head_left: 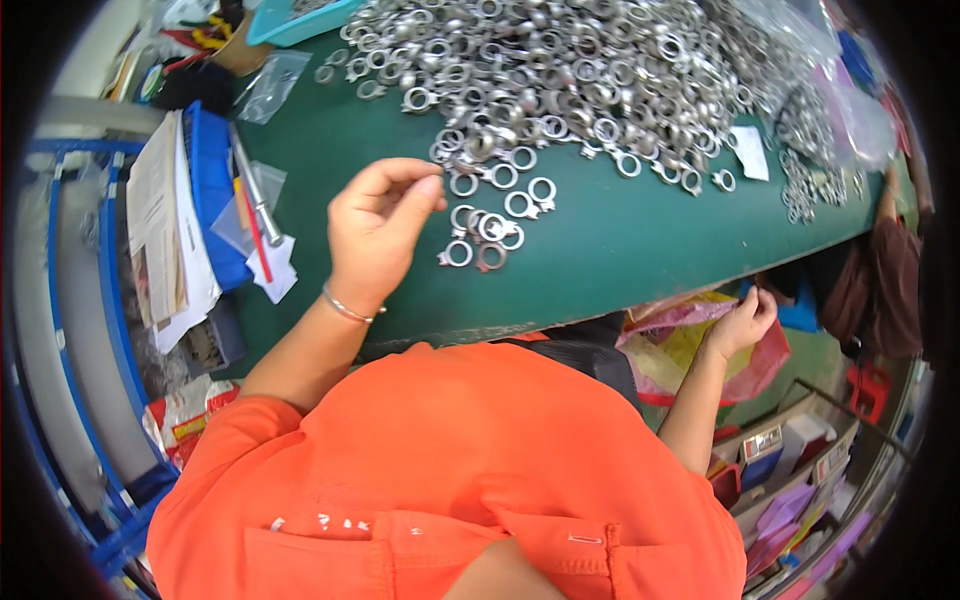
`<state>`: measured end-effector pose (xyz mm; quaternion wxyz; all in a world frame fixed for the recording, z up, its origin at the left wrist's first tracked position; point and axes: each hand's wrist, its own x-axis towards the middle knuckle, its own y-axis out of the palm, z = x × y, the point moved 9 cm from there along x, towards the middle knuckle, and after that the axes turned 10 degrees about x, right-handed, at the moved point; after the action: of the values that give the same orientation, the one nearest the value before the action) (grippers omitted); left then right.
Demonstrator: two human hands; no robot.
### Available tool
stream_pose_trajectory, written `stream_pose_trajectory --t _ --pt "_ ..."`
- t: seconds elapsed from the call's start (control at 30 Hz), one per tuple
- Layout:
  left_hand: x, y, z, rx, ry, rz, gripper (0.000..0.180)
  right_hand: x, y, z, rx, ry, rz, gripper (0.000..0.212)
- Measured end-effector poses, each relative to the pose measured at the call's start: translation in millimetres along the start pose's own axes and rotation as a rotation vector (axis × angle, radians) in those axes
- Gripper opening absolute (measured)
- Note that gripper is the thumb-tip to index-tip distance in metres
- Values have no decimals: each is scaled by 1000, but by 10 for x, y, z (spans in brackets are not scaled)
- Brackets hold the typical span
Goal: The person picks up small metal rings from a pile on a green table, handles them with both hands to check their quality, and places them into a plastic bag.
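Note:
My left hand [385,225] is over the green table, its thumb and index finger pressed together. Whatever lies between those fingertips, if anything, I cannot make out. Just to its right is a small loose group of metal rings [492,227], each with a small tab. Beyond them spreads a large heap of similar metal rings [560,70]. Past the table's near edge, my right hand [745,322] has its fingers curled above an open pink-and-yellow bag [675,350]; its fingertips show nothing I can name.
A blue bin [207,200] with papers stands at the left, beside a red pen [258,250] and a metal rod. A light-blue tray [300,22] sits at the back. Clear plastic bags [850,120] lie far right. Another person's brown-clothed arm [895,265] shows at the right.

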<state>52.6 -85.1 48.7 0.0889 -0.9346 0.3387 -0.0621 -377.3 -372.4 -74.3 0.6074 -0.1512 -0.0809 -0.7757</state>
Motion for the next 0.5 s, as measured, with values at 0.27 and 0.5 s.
stream_pose_trajectory --t 0.27,0.5 --pt "-125 240 -19 -20 31 174 9 -1567 2385 2069 -27 -625 1133 13" --pt "-178 194 111 7 -69 220 9 -1635 2576 1828 -97 -462 1268 16"
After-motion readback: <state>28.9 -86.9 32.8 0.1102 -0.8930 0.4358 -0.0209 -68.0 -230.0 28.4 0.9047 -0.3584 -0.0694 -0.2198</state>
